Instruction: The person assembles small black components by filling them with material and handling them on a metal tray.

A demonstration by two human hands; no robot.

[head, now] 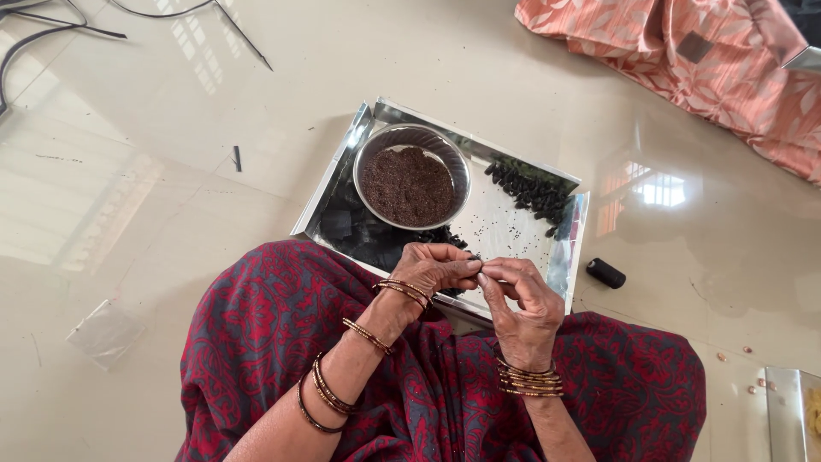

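A shiny steel tray (513, 224) lies on the floor in front of my lap. In it stands a steel bowl (369, 147) full of small dark brown seeds (409, 185). A heap of black pods (534, 190) lies at the tray's far right, and a few more black pods (443, 237) lie near my hands. My left hand (432, 268) and my right hand (522, 299) meet over the tray's near edge, fingertips pinched together on a small black pod that is mostly hidden between them. Both wrists carry several bangles.
A black thread spool (605, 273) lies on the glossy floor right of the tray. Orange patterned cloth (693, 60) is at the far right. Black wires (51, 26) run at the far left. A clear plastic scrap (107, 332) lies left of my lap; another steel container (791, 411) shows at the lower right.
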